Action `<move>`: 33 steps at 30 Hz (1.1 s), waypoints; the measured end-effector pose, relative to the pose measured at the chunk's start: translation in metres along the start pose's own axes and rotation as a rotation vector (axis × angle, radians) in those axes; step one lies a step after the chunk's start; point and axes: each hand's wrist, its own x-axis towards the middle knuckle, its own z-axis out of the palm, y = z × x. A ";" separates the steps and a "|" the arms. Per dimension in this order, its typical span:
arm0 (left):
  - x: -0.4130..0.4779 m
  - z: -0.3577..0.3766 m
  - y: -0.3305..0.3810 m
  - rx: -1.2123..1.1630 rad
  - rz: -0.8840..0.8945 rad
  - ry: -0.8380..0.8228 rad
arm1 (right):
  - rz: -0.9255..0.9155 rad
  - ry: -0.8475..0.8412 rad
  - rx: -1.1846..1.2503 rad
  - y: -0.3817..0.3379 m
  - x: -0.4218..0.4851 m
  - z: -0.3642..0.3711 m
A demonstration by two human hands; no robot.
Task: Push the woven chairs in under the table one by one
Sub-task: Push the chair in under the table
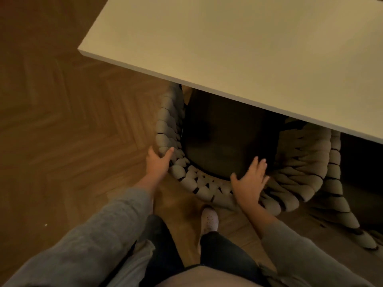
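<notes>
The left hand (158,162) was clamped on the chair (176,129) at the curved woven back's left end. The right hand (249,181) lay flat, fingers spread, against the back's right part. The chair's dark seat sat partly beneath the pale surface (238,42), the back outside its edge.

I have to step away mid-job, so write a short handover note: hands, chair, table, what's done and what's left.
Left hand grips the woven chair at the left of its curved back. Right hand lies open, flat on the back's right side. The chair's front is already under the table; its back is not yet at the edge. Left: push it fully in. Woven parts to the right may be another chair; check.
</notes>
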 end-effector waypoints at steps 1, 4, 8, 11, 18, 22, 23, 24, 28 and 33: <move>0.003 -0.009 0.002 0.068 0.051 -0.009 | -0.087 -0.056 -0.020 -0.025 0.002 0.005; 0.028 -0.049 0.007 0.255 0.105 -0.037 | -0.318 -0.205 -0.054 -0.110 0.012 0.025; 0.085 -0.130 0.012 0.527 0.127 -0.050 | -0.510 -0.263 -0.005 -0.230 0.011 0.063; 0.127 -0.200 0.016 0.653 0.163 -0.071 | -0.518 -0.294 -0.003 -0.313 0.000 0.103; 0.232 -0.345 0.063 0.910 0.276 0.004 | -0.479 -0.478 -0.093 -0.478 -0.014 0.173; 0.279 -0.377 0.099 0.958 0.347 -0.025 | -0.449 -0.538 -0.111 -0.549 0.001 0.187; 0.292 -0.382 0.110 0.977 0.375 -0.036 | -0.438 -0.539 -0.098 -0.569 0.009 0.190; 0.309 -0.389 0.124 1.001 0.410 -0.043 | -0.422 -0.535 -0.078 -0.591 0.018 0.195; 0.375 -0.406 0.180 1.155 0.589 -0.054 | -0.285 -0.543 0.075 -0.662 0.061 0.215; 0.462 -0.433 0.265 1.312 0.616 -0.076 | -0.191 -0.567 0.179 -0.740 0.132 0.221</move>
